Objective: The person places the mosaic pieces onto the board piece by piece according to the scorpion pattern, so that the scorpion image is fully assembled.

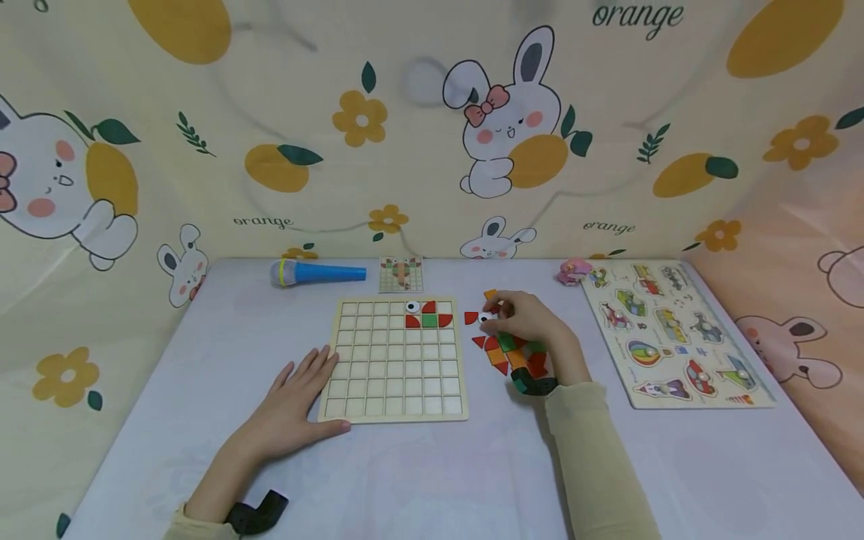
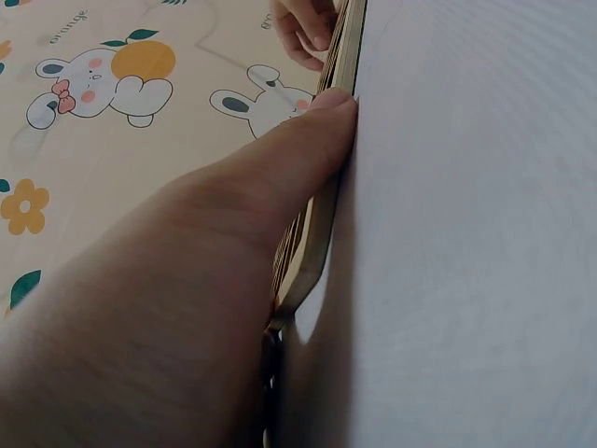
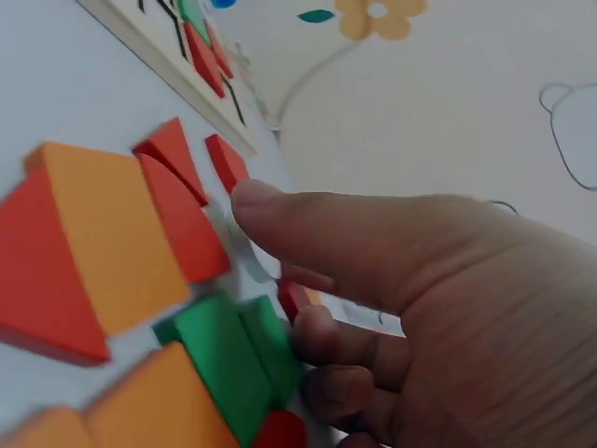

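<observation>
A wooden grid board lies on the table with red, green and white tiles in its top rows, among them a round eye tile. My left hand rests at its lower left corner, fingers spread along the left edge; in the left wrist view the thumb presses against the board's side. To the right of the board, my right hand pinches a white eye tile between thumb and index finger, low over a heap of loose tiles. Part of that tile is hidden behind the thumb in the right wrist view.
Behind the board are a small pattern card and a blue toy microphone. On the right lies a picture puzzle board, a pink toy at its corner. A black object sits by the left wrist.
</observation>
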A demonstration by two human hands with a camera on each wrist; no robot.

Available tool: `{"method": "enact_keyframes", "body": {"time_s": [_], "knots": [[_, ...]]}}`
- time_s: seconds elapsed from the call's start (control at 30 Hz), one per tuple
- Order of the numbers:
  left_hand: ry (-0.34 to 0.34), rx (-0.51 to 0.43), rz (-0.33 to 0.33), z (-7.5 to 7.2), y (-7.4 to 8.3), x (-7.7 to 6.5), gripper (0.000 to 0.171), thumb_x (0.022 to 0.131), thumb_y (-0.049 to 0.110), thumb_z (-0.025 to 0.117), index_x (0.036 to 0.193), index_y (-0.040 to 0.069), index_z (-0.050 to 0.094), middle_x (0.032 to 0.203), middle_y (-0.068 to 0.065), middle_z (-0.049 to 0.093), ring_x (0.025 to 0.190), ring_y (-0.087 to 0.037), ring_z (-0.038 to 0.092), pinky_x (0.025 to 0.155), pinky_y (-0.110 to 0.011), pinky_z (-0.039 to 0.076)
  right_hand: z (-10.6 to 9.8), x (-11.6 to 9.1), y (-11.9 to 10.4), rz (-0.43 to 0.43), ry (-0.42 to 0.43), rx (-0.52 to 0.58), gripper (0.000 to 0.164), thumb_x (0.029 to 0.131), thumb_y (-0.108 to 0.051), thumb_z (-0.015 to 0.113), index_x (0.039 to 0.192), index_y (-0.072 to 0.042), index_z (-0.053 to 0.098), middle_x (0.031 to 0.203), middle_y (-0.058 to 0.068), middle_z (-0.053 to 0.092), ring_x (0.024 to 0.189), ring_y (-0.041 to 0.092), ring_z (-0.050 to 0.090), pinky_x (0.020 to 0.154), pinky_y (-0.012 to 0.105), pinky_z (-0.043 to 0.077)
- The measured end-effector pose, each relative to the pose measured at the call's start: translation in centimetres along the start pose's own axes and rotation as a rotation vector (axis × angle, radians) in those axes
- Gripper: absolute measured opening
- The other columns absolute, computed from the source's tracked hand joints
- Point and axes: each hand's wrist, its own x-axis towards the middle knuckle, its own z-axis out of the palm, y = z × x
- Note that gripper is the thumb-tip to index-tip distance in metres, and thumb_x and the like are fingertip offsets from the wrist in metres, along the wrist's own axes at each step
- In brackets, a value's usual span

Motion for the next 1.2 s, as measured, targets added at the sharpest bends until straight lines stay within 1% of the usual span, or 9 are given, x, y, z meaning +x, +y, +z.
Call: {"method": "enact_keyframes", "body": {"time_s": [0.13, 0.2, 0.3, 0.43, 0.6, 0.73, 0.9, 1.07, 1.2], "knots": [[-0.003, 0.001, -0.001, 0.17, 0.02, -0.05, 0.116, 0.084, 0.074, 0.072, 0.169, 0.008, 0.027, 0.177, -0.014, 0.02, 0.164, -0.04, 0.013, 0.128, -0.067, 0.007, 0.31, 0.08, -0.12, 0.0, 0.014, 0.002, 0.032, 0.094, -0.03, 0.081, 0.117, -0.01, 0.07, 0.091, 0.009, 0.056, 0.086, 0.025, 0.053, 0.068, 0.032, 0.043], [-0.001, 0.0, 0.002, 0.22, 0.01, -0.07, 0.116, 0.084, 0.074, 0.072, 0.169, 0.008, 0.028, 0.177, -0.014, 0.02, 0.164, -0.039, 0.014, 0.128, -0.067, 0.007, 0.38, 0.09, -0.08, 0.004, 0.013, -0.007, 0.03, 0.095, -0.028, 0.08, 0.118, -0.011, 0.07, 0.091, 0.008, 0.056, 0.086, 0.025, 0.053, 0.069, 0.031, 0.044], [0.0, 0.002, 0.004, 0.26, -0.07, -0.07, 0.116, 0.084, 0.074, 0.072, 0.168, 0.008, 0.028, 0.176, -0.014, 0.021, 0.163, -0.04, 0.014, 0.128, -0.067, 0.008, 0.36, 0.03, 0.06, 0.004, 0.004, -0.013, 0.034, 0.095, -0.028, 0.081, 0.123, -0.013, 0.071, 0.091, 0.008, 0.056, 0.086, 0.025, 0.053, 0.069, 0.032, 0.043], [-0.014, 0.009, -0.006, 0.32, -0.19, 0.0, 0.117, 0.084, 0.075, 0.072, 0.169, 0.008, 0.027, 0.177, -0.014, 0.019, 0.164, -0.039, 0.013, 0.128, -0.066, 0.006, 0.39, 0.13, 0.25, -0.008, 0.015, -0.002, 0.036, 0.094, -0.032, 0.082, 0.123, -0.012, 0.072, 0.09, 0.008, 0.056, 0.084, 0.025, 0.053, 0.068, 0.033, 0.042], [-0.022, 0.013, -0.009, 0.4, -0.43, 0.13, 0.118, 0.084, 0.076, 0.072, 0.169, 0.009, 0.025, 0.177, -0.013, 0.017, 0.164, -0.039, 0.011, 0.129, -0.066, 0.005, 0.32, 0.37, 0.43, -0.031, 0.035, -0.006, 0.03, 0.098, -0.027, 0.078, 0.124, -0.013, 0.074, 0.089, 0.007, 0.056, 0.085, 0.024, 0.052, 0.07, 0.033, 0.041], [-0.02, 0.012, -0.01, 0.37, -0.54, 0.15, 0.118, 0.083, 0.076, 0.072, 0.169, 0.01, 0.025, 0.177, -0.013, 0.017, 0.164, -0.039, 0.011, 0.128, -0.066, 0.005, 0.11, 0.49, 0.46, -0.024, 0.026, -0.001, 0.034, 0.097, -0.029, 0.08, 0.127, -0.014, 0.074, 0.089, 0.007, 0.056, 0.085, 0.024, 0.053, 0.07, 0.033, 0.042], [-0.013, 0.005, -0.002, 0.3, -0.47, 0.08, 0.118, 0.083, 0.076, 0.072, 0.169, 0.01, 0.025, 0.177, -0.014, 0.017, 0.164, -0.039, 0.011, 0.128, -0.066, 0.005, 0.28, 0.73, 0.52, -0.014, 0.048, 0.008, 0.032, 0.097, -0.027, 0.08, 0.124, -0.012, 0.073, 0.089, 0.008, 0.056, 0.084, 0.025, 0.054, 0.069, 0.033, 0.044], [-0.021, 0.0, -0.005, 0.29, -0.42, 0.1, 0.118, 0.084, 0.076, 0.072, 0.17, 0.011, 0.024, 0.178, -0.013, 0.016, 0.164, -0.038, 0.01, 0.129, -0.065, 0.004, 0.51, 0.79, 0.61, -0.031, 0.087, 0.018, 0.027, 0.099, -0.027, 0.078, 0.12, -0.012, 0.075, 0.088, 0.007, 0.056, 0.089, 0.026, 0.054, 0.073, 0.035, 0.044], [-0.024, -0.001, -0.006, 0.34, -0.36, 0.17, 0.118, 0.083, 0.076, 0.073, 0.17, 0.011, 0.025, 0.178, -0.013, 0.016, 0.164, -0.038, 0.01, 0.129, -0.065, 0.004, 0.54, 0.76, 0.71, -0.035, 0.082, 0.038, 0.025, 0.097, -0.027, 0.08, 0.115, -0.011, 0.076, 0.088, 0.006, 0.056, 0.09, 0.025, 0.054, 0.073, 0.035, 0.043]]}}
